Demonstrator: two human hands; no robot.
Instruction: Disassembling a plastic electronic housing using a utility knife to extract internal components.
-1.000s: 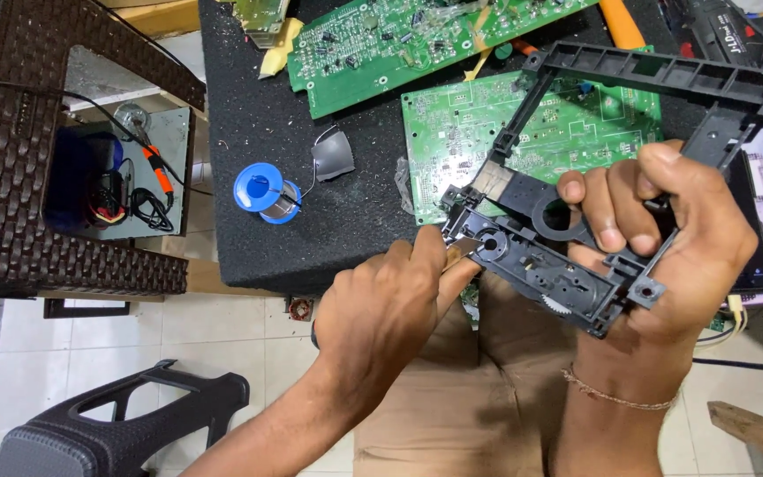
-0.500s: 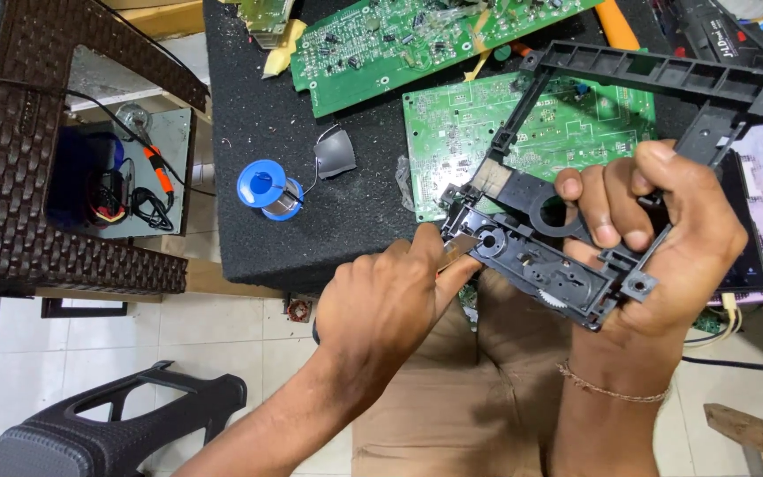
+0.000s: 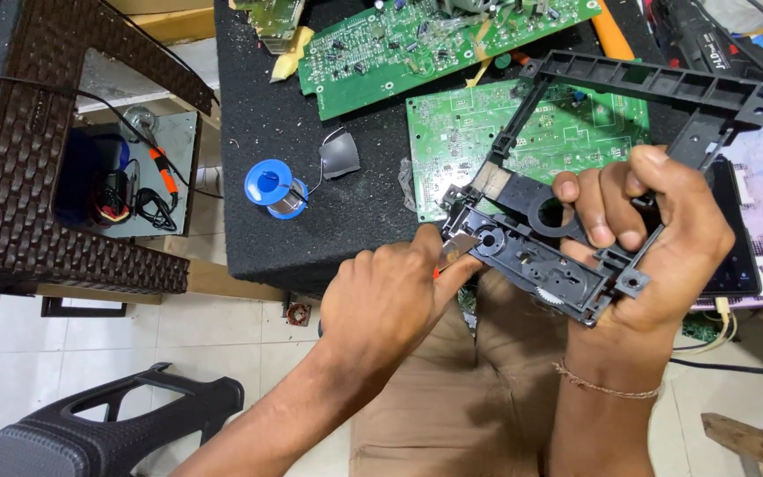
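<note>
I see the black plastic frame tilted, its long axis running from lower left to upper right. My right hand clamps its lower bar; my left hand pinches a small tool against its corner.

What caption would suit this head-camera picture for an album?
Right hand grips a black plastic frame while the left hand works a small tool at its corner, above green circuit boards.
</note>
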